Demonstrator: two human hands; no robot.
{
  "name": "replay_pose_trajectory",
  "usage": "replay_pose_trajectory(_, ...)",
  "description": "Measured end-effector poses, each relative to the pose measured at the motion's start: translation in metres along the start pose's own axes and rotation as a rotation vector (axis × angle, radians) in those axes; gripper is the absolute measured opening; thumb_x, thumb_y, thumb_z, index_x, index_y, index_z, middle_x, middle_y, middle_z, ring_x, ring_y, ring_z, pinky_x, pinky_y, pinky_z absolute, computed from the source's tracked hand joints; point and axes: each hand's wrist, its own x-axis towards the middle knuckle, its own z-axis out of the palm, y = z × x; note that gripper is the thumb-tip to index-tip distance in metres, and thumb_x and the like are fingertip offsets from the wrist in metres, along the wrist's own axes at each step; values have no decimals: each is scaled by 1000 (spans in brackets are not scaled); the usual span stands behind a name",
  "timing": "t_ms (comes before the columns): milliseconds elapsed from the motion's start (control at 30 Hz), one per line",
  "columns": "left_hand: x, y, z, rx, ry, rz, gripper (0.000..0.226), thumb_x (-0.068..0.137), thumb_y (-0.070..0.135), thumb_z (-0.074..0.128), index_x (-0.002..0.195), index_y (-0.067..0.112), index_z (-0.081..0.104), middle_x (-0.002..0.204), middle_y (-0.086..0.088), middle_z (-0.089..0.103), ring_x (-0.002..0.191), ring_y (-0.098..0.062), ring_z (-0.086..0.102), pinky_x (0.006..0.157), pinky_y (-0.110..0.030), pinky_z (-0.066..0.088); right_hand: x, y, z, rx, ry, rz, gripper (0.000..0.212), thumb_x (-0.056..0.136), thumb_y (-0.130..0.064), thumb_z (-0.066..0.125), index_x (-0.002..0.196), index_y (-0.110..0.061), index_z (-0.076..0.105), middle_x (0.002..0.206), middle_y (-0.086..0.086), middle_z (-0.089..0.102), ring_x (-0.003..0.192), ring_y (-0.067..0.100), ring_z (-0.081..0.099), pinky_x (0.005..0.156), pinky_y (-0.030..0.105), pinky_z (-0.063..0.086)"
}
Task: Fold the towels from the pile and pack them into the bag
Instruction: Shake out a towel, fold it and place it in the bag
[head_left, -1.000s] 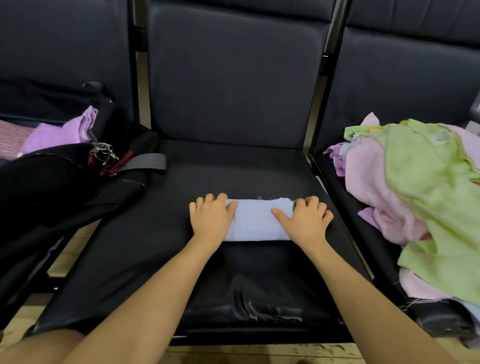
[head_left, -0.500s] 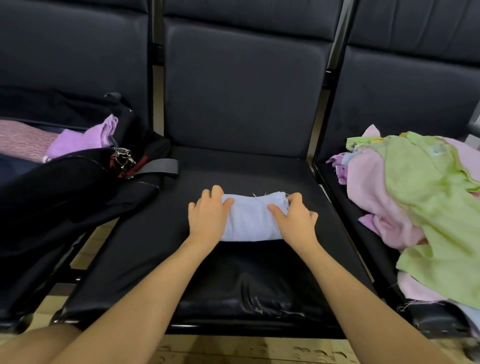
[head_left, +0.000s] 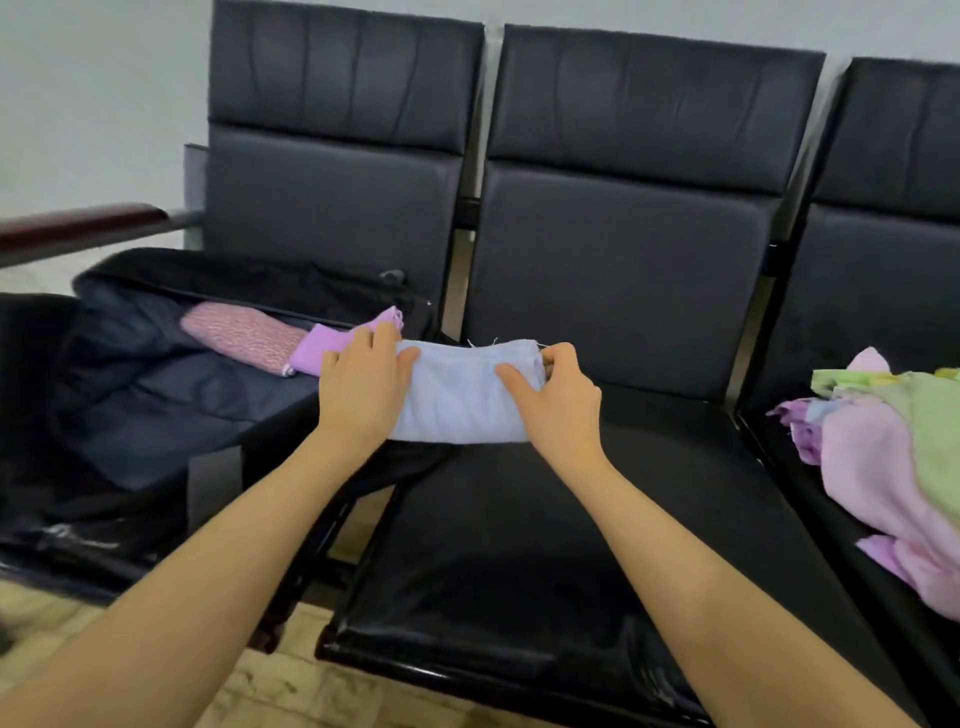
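A row of black padded seats (head_left: 597, 519) runs along a pale wall. On the left seat lies a dark bag (head_left: 156, 395), open, its mouth facing up. Inside it sit a rolled pink towel (head_left: 239, 335) and, touching it, a folded purple towel (head_left: 332, 340). On the right seat, well apart from the bag, rests the pile (head_left: 893, 467) of loose pink, green and purple towels.

Between them, held above the left edge of the middle seat and just beside the bag's mouth, is a folded pale blue towel (head_left: 460, 397). The person's left hand (head_left: 361, 387) grips one short end, fingers curled over the far edge and thumb on top. The right hand (head_left: 558, 397) pinches the other end, thumb lying across the cloth.

The towel looks light, soft and limp; it seems to sag a little between the two hands. A hold at both ends, as here, likely keeps the folds together. A one-handed grip in the middle would probably let the layers fall open.
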Motion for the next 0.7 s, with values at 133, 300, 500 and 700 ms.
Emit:
replay_pose_trajectory(133, 37, -61, -22, 26, 19, -47, 31, 100, 31, 43, 113, 4, 51, 109, -16, 55, 100, -38, 54, 84, -40, 31, 21, -49, 48, 60, -41, -75, 34, 87, -39, 64, 102, -21, 40, 77, -14, 51, 89, 22, 59, 86, 41, 48)
replay_pose_trajectory(300, 80, -141, -32, -4, 41, -119, 30, 101, 31, 41, 114, 6, 50, 111, -13, 54, 100, -36, 53, 88, -40, 29, 56, -103, 118, 15, -80, -147, 34, 90, -37, 60, 109, -20, 38, 83, -13, 50, 78, 13, 48, 87, 28, 23)
replay_pose_trajectory(500, 127, -237, -14, 138, 42, -152, 30, 100, 31, 40, 113, 7, 51, 108, -13, 56, 98, -36, 54, 87, -41, 27, 100, -139, 216, -105, -137, -176, 35, 89, -42, 58, 108, -17, 41, 103, 3, 66, 99, 26, 57, 85, 31, 19)
replay_pose_trajectory(700, 158, -309, 5, 262, 6, -147, 29, 100, 34, 41, 115, 14, 56, 112, -8, 59, 112, -32, 42, 93, -41, 21, 130, -150, 301, -178, -192, -189, 34, 89, -43, 58, 99, -18, 35, 106, 4, 64, 103, 29, 53, 79, 35, 16)
